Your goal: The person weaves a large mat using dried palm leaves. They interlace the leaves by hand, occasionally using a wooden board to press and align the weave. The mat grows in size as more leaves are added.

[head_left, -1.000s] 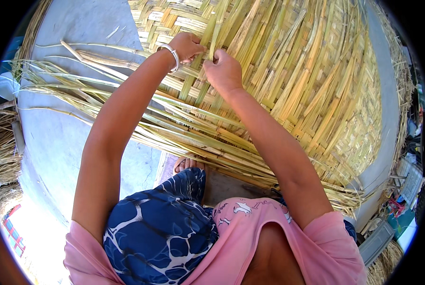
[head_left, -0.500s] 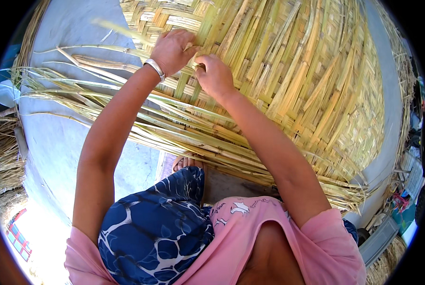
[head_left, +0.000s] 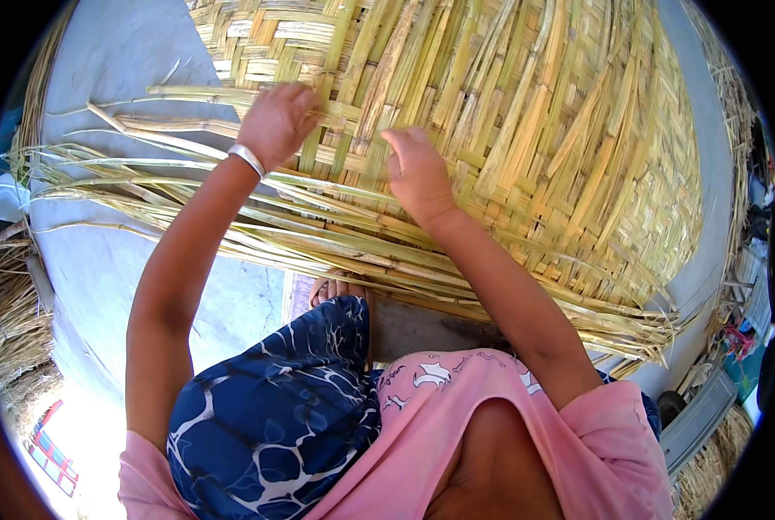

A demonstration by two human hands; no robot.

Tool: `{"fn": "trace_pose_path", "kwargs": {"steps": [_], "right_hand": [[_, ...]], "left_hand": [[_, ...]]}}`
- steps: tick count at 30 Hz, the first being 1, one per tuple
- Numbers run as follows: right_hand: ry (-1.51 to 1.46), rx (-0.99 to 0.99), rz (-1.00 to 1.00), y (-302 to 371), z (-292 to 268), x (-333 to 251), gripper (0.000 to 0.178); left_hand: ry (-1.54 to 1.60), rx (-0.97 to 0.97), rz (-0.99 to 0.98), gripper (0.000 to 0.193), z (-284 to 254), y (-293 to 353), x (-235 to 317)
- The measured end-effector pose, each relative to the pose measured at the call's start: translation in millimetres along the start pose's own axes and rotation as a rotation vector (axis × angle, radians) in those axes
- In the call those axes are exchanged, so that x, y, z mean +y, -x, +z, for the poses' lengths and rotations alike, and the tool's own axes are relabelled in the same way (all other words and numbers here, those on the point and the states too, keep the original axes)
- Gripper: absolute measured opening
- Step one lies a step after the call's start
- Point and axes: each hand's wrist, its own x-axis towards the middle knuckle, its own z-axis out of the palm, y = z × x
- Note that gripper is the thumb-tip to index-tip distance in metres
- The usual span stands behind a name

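A large woven mat [head_left: 569, 165] of yellow-green split cane spreads before me, its weave tight on the right and upper left. At its left part my left hand [head_left: 276, 123], with a silver bangle [head_left: 249, 159] at the wrist, closes over a flat cane strip [head_left: 192, 91] that runs sideways into the weave. To the right, my right hand [head_left: 419, 173] is just above the upright strips, fingers curled and thumb close to the forefinger. What it pinches, if anything, is hidden. Loose cane strips [head_left: 318, 238] lie in a long bundle along the near edge, beneath my forearms.
Grey concrete floor [head_left: 101, 277] surrounds the mat. Dry straw stacks [head_left: 10, 321] stand on the left, near a pale plastic container [head_left: 8, 198]. A grey plastic object [head_left: 699, 420] lies at the lower right. My foot [head_left: 337, 288] rests by the near edge.
My hands have moved apart: the left went left and down, the right moved right and down. The crosswise strip, blurred and raised before, now lies flat against the mat.
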Motion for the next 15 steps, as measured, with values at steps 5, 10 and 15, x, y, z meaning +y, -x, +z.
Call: {"fn": "trace_pose_path", "kwargs": {"steps": [5, 10, 15], "right_hand": [[0.152, 0.016, 0.029, -0.6, -5.6, -0.9, 0.024], [0.21, -0.041, 0.02, 4.3, -9.7, 5.1, 0.029], [0.26, -0.136, 0.023, 0.8, -14.5, -4.7, 0.035]], "left_hand": [[-0.005, 0.037, -0.029, 0.024, 4.3, 11.7, 13.7], [-0.164, -0.168, -0.088, 0.022, -10.1, -10.0, 8.7], [-0.171, -0.359, -0.127, 0.029, -17.3, -30.3, -9.8]]}}
